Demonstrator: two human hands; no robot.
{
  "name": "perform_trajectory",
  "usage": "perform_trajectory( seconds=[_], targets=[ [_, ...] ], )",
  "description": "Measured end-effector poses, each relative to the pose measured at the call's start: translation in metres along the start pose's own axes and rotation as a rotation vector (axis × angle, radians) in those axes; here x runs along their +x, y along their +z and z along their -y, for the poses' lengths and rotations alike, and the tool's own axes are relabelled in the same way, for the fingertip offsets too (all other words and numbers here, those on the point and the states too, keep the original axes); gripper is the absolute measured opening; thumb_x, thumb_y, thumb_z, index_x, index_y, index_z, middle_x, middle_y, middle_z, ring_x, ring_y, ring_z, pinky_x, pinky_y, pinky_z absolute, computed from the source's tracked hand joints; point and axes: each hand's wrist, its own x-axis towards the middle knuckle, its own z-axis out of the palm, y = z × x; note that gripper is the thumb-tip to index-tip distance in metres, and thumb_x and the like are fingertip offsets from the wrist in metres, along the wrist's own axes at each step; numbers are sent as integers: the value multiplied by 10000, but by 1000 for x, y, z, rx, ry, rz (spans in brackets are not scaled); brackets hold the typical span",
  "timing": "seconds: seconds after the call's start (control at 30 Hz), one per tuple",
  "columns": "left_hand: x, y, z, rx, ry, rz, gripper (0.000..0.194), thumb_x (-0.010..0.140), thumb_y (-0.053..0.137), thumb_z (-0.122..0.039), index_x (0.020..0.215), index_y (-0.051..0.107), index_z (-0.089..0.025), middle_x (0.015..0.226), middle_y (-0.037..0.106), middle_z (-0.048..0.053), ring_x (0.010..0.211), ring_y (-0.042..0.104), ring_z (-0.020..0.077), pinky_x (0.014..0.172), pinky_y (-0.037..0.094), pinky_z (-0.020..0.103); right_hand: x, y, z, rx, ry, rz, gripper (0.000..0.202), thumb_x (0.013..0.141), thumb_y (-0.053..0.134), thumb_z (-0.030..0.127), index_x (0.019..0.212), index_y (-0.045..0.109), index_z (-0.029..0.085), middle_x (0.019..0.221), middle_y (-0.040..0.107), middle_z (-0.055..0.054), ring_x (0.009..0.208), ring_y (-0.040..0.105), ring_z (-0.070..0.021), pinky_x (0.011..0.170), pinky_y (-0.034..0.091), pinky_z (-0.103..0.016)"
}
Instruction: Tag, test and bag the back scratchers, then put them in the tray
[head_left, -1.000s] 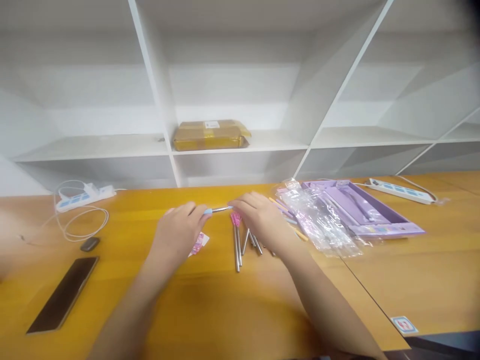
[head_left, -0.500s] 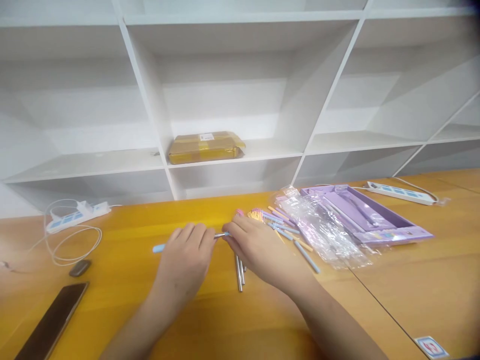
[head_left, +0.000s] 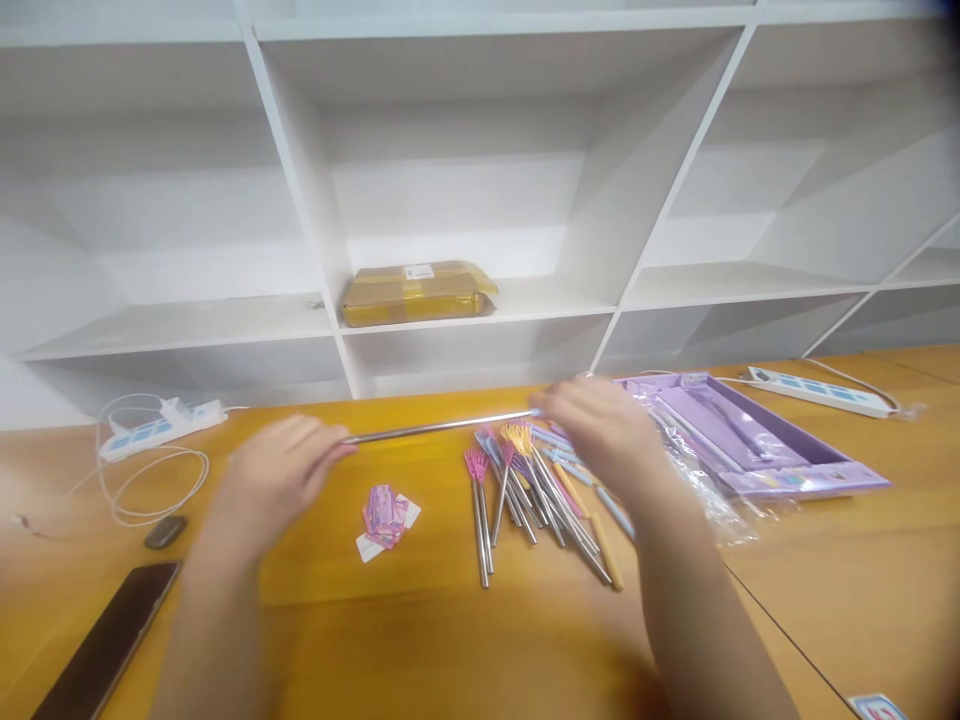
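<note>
White shelving [head_left: 457,190] backs the wooden table [head_left: 405,650] I'm viewing remotely. I see the slim metal rod [head_left: 442,428] raised nearly level between both hands, spanning the gap: the left hand [head_left: 274,475] has its fingers closed around one end, the right hand [head_left: 600,430] grips the other. Below the rod's right half I have claw-headed back scratchers [head_left: 517,437] heaped together; pink cards [head_left: 384,513] lie nearer the left hand.
</note>
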Motion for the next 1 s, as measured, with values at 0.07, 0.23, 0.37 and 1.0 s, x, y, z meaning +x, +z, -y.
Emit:
perform_trajectory(
  seconds=[0.07,0.23,0.37,1.0],
  targets=[
    [-11,-13,36,50,-92,-37,274,1059,568,-437,920,748,-284,824,753,15,793,655,214,761,458,326,-20,-17,-50,-42,87,-93,288,1081,446,228,1018,723,276,926,739,-89,888,612,-249,818,440,-396],
    [-29,-31,78,158,-145,-114,299,1006,607,-494,836,752,-295,777,763,-6,801,630,219,730,417,307,-67,-47,-124,-135,435,-114,259,1028,489,347,917,716,287,958,755,-123,936,641,-287,874,490,-427],
    [-24,-23,74,267,-148,-165,343,1016,572,-521,834,736,-281,795,772,10,828,581,239,820,365,355,-69,-48,-119,-40,529,-20,190,990,538,313,1013,725,289,1088,756,-118,1023,683,-275,919,496,-401],
    [-22,-23,92,31,-461,-673,381,747,837,-565,765,685,-216,771,597,10,775,549,203,735,450,327,-23,-16,-91,1013,741,-705,493,693,805,558,782,411,276,819,414,15,572,217,-112,547,148,-299]
  ],
)
